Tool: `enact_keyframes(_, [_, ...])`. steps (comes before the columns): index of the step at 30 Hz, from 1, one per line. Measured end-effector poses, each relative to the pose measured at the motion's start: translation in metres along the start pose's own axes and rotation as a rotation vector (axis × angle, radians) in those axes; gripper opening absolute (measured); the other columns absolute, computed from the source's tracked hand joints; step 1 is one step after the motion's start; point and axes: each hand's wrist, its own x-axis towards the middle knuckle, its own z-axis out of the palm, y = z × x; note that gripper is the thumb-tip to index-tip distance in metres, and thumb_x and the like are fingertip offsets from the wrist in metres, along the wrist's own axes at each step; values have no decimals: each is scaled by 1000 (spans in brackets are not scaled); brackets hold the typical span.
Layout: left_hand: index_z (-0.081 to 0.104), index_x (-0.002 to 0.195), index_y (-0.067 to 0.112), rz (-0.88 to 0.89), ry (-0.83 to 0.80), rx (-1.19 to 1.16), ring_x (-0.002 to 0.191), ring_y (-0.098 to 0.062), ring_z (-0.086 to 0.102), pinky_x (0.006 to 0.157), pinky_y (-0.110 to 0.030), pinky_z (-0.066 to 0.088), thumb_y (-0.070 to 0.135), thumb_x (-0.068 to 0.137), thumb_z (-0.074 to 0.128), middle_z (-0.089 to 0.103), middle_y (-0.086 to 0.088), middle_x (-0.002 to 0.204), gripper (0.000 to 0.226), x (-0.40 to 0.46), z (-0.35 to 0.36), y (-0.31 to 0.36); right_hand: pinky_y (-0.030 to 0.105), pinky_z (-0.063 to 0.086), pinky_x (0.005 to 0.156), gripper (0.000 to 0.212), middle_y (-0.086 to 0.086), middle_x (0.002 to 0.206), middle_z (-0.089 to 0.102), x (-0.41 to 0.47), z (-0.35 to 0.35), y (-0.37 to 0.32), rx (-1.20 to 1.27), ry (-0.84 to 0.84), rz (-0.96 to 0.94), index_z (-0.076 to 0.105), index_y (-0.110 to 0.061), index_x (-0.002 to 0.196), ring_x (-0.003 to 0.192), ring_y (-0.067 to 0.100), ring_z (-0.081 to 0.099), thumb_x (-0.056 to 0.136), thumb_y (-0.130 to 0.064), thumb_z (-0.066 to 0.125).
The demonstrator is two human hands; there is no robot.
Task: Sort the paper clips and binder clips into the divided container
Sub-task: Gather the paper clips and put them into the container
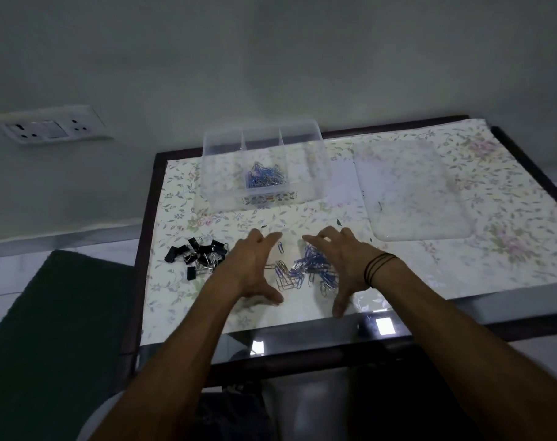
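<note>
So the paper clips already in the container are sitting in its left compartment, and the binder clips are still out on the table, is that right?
Not quite. The head view shows the paper clips in the container lie in the middle compartment of the divided container, not the left one, which looks empty. The rest holds: the black binder clips are still out on the table.

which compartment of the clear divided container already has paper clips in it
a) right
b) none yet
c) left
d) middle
d: a small heap of blue and silver paper clips lies in the middle compartment of the divided container, while the compartments on either side of it show only the floral table cover through the clear plastic.
</note>
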Motion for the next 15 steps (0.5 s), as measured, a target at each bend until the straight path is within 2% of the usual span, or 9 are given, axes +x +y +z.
enact_keyframes(2, [21,156,30,-26,-14,50,128,-28,40,102,-40,44,56,46,94,36,-6,143,135,3,4,-7,48,46,104,160,0,151,14,4,3,4,-69,4,5,-3,-36,154,138,30,18,28,-57,93])
enact_keyframes(4, [28,154,30,-23,5,25,125,-26,42,99,-38,46,57,44,94,37,-5,138,132,8,8,-9,47,49,101,160,1,149,15,9,5,6,-98,27,-12,-2,-39,154,136,31,19,26,-56,94])
enact_keyframes(7, [46,143,24,-10,95,-94,113,-22,50,85,-28,42,53,47,95,47,-5,126,111,18,12,-8,46,47,102,150,2,146,21,18,4,11,-15,69,-30,10,-40,153,132,29,26,29,-50,96])
enact_keyframes(10, [67,121,18,-5,223,-220,97,-20,62,76,-27,45,50,51,95,64,-4,106,81,28,18,1,38,45,102,128,1,138,36,28,2,12,144,159,-53,31,-35,148,125,23,41,38,-47,96])
enact_keyframes(13, [73,108,16,-28,257,-302,83,-18,64,71,-25,46,43,55,95,67,-1,90,63,31,18,14,31,45,95,106,0,126,48,32,2,10,259,234,-48,47,-29,139,115,20,52,46,-46,94])
enact_keyframes(15, [74,110,15,-39,233,-296,82,-15,64,71,-21,44,39,59,94,68,0,90,60,31,13,16,31,45,94,104,0,124,51,29,-2,8,266,237,-30,49,-28,138,114,20,53,46,-51,93])
